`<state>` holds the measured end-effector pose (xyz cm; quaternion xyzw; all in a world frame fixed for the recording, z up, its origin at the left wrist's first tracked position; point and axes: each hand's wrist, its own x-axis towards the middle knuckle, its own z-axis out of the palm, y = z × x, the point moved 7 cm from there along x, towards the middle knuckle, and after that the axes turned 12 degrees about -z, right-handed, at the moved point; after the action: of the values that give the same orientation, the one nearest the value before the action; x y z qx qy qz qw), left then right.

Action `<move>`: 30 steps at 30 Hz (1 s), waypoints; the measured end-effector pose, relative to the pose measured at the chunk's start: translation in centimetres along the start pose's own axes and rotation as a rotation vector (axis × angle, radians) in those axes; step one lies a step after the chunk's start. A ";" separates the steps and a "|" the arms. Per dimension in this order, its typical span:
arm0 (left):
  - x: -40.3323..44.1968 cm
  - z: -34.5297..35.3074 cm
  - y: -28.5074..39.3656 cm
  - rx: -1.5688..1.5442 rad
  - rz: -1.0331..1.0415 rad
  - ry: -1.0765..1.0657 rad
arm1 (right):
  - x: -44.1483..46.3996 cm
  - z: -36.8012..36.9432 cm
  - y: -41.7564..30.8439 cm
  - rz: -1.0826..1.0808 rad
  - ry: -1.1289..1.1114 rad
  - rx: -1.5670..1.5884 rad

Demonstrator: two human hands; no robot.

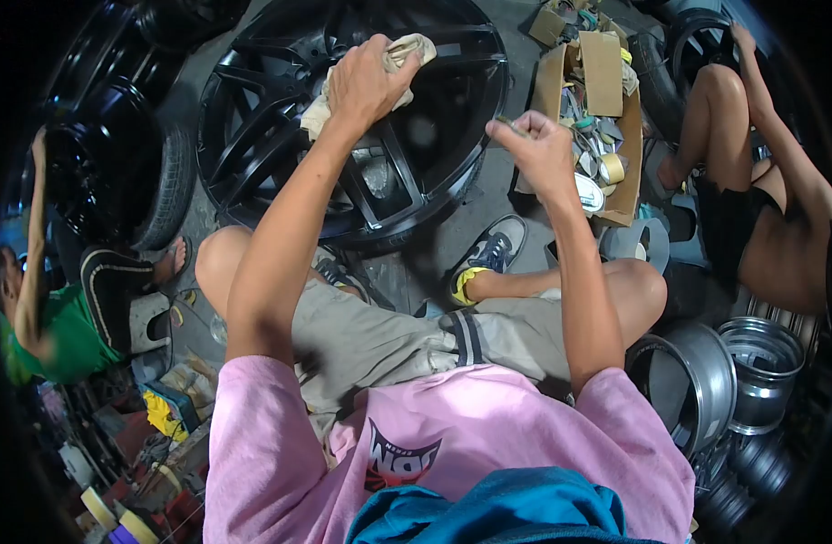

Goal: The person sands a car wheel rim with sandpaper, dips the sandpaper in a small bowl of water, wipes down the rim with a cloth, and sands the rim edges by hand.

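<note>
My left hand (366, 86) is closed around a crumpled beige cloth (318, 113), which rests on the spokes of a large black wheel rim (253, 89) in front of me. To the right of the rim, my right hand (541, 150) is raised and pinches a small, thin, greenish-brown piece (514, 128) between thumb and fingers. Its exact kind is too small to tell. The rim lies face up, with a paler part showing through the gaps between its spokes.
A cardboard box (626, 172) of tape rolls and scraps stands right of the rim. A person in green (67, 326) sits at left near a tyre (173, 186); another person (778, 218) sits at right. Silver rims (762, 372) lie at lower right.
</note>
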<state>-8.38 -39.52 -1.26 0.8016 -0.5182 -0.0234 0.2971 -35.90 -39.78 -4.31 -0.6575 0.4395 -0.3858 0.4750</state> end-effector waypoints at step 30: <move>0.1 -0.3 0.3 -0.006 0.005 0.041 | 0.2 -0.5 -0.4 0.056 -0.050 -0.072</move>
<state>-8.43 -39.50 -0.82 0.7997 -0.5139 -0.0080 0.3102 -36.20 -40.02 -3.84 -0.6712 0.4593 -0.3397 0.4724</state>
